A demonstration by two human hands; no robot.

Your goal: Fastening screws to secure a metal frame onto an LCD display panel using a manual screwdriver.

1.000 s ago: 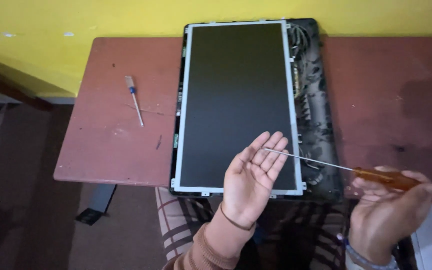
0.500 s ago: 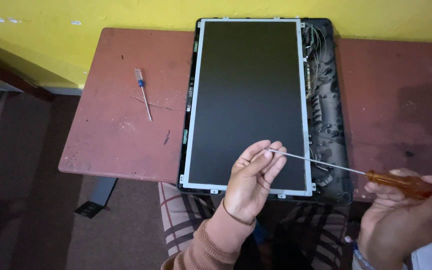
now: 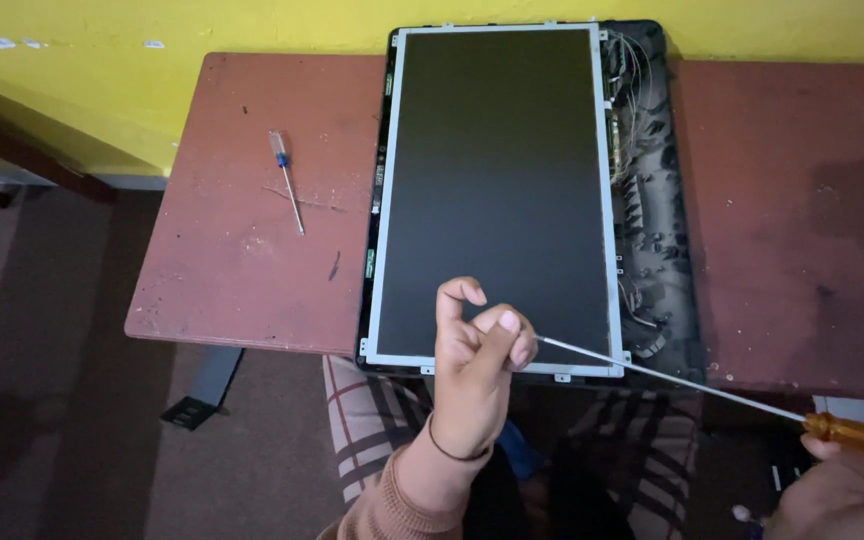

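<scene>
The left hand (image 3: 472, 360) pinches its fingers narrow around the tip of a long screwdriver (image 3: 672, 378) to steady it over the near edge of the bare display panel (image 3: 497, 180) lying on the table (image 3: 252, 270), while the right hand (image 3: 842, 480) grips the amber handle at the frame's corner

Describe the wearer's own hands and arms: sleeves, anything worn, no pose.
Both hands are bare, no gloves. The left hand has a thin dark band round the wrist, and below it a tan-brown knitted sleeve with a ribbed cuff. The right hand shows only partly at the lower right corner of the picture; its wrist and any sleeve are out of view. No rings show on the visible fingers.
</scene>
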